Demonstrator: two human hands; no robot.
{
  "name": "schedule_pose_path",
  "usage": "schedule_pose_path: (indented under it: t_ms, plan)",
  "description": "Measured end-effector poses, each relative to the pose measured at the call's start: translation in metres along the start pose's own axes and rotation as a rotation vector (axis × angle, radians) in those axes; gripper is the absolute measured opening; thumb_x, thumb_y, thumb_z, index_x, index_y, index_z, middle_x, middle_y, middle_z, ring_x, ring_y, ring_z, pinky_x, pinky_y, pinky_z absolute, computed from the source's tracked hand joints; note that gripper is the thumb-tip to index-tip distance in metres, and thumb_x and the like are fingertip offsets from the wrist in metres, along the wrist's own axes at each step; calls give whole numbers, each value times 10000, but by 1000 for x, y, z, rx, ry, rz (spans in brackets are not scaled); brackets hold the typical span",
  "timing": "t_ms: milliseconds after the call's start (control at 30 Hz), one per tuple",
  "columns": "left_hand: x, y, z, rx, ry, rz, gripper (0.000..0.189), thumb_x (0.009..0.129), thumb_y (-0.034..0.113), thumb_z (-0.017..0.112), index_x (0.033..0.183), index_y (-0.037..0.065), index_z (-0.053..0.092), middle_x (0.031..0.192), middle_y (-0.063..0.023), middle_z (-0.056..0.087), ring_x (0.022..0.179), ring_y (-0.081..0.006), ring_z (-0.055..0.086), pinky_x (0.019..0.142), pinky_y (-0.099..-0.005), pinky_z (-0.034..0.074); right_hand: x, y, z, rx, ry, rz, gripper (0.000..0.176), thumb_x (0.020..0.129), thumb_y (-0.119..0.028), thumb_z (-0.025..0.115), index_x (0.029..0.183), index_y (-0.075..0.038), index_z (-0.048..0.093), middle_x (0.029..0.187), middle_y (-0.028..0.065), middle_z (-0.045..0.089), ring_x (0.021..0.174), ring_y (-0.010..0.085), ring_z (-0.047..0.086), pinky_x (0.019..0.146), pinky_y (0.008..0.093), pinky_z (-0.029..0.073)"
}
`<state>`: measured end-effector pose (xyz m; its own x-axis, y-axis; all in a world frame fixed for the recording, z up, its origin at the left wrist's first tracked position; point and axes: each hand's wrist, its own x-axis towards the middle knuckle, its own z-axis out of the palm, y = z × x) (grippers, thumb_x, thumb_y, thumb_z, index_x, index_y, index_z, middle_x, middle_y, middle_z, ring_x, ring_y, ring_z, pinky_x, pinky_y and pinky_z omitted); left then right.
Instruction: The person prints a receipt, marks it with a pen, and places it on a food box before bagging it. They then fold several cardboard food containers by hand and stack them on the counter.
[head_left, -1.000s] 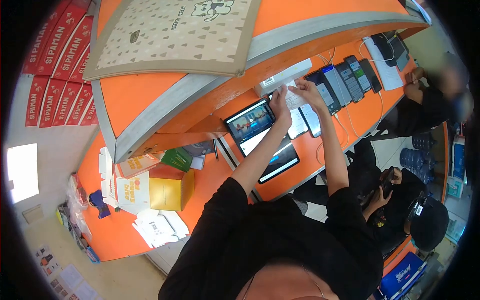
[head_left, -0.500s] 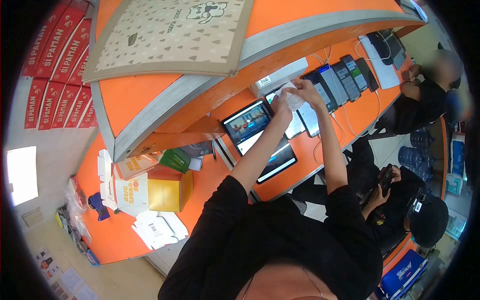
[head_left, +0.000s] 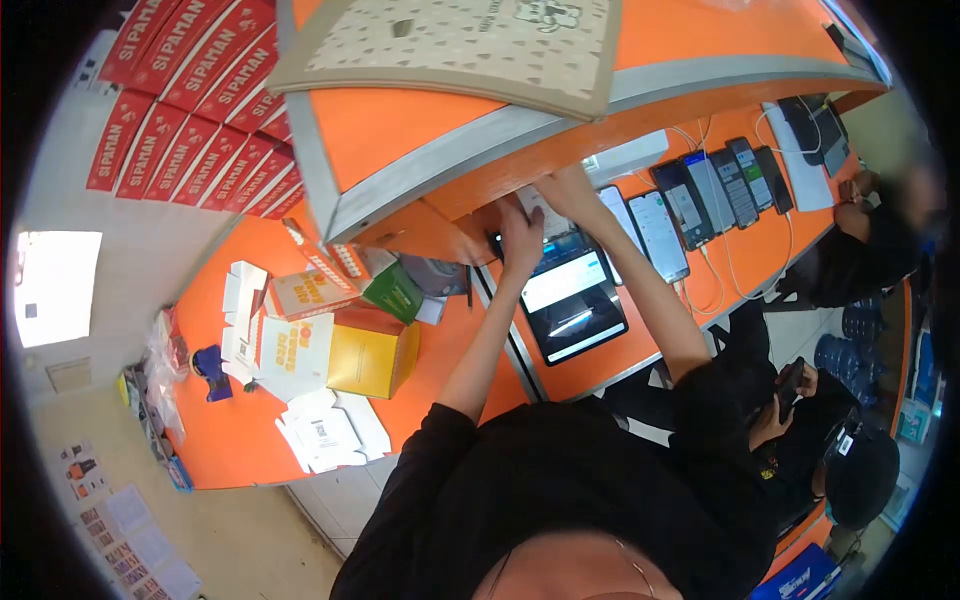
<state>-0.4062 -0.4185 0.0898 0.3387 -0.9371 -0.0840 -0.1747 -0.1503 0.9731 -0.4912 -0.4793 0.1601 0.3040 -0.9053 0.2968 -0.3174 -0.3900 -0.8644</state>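
Just under the front edge of the raised orange shelf, my left hand (head_left: 522, 243) is closed at the side of a small white paper slip (head_left: 551, 222). My right hand (head_left: 568, 192) reaches in beside it, and its fingers are hidden behind the shelf edge. Below both hands lies a tablet (head_left: 574, 305) with a lit screen, partly covered by my left hand and the slip. Two phones with bright screens lie by my right forearm; the nearer one in full view is a white-screened phone (head_left: 659, 236).
Several phones (head_left: 735, 187) with white cables line the orange counter, near a white box (head_left: 630, 155). Opened cartons (head_left: 300, 345) and a yellow box (head_left: 372, 358) stand at left. A patterned board (head_left: 450, 60) lies on the shelf. Seated people are at right, one holding a phone (head_left: 791, 385).
Both hands have moved from above the phones toward the shelf, taking the paper slip along. My right fingers have gone out of sight. The camera view has shifted, so the counter appears farther right.
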Motion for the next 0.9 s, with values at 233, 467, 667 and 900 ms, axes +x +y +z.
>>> schedule_pose_path:
  t_ms: [233, 467, 667, 900]
  plan:
    - [43, -31, 3, 364, -57, 214, 828, 677, 14, 626, 1265, -117, 58, 886, -305, 559, 869, -419, 567, 721, -428, 466, 68, 29, 39, -226, -40, -81, 306, 629, -142, 730, 858, 12, 597, 760, 138, 616, 742, 257, 611, 703, 329, 468]
    - [39, -4, -3, 480, -198, -85, 860, 734, 167, 612, 1294, -110, 20, 972, -304, 546, 920, -425, 549, 764, -424, 465, 91, 12, 3, -656, -298, -178, 349, 597, -150, 745, 869, 9, 594, 789, 149, 616, 777, 272, 605, 736, 337, 461]
    - [47, -44, 2, 307, -113, 410, 399, 736, 90, 557, 1096, -45, 451, 1077, -230, 533, 1046, -352, 497, 880, -406, 406, 74, -26, -36, -988, -793, -244, 387, 571, -157, 758, 878, 7, 590, 813, 158, 617, 807, 285, 601, 765, 345, 455]
    - [55, -74, 31, 109, 24, 395, 332, 726, 82, 524, 1046, -7, 521, 1019, -220, 540, 966, -348, 502, 817, -416, 397, 12, -64, -78, -733, -1165, 246, 460, 620, -156, 727, 1006, -1, 529, 1001, 176, 566, 939, 301, 544, 812, 343, 421]
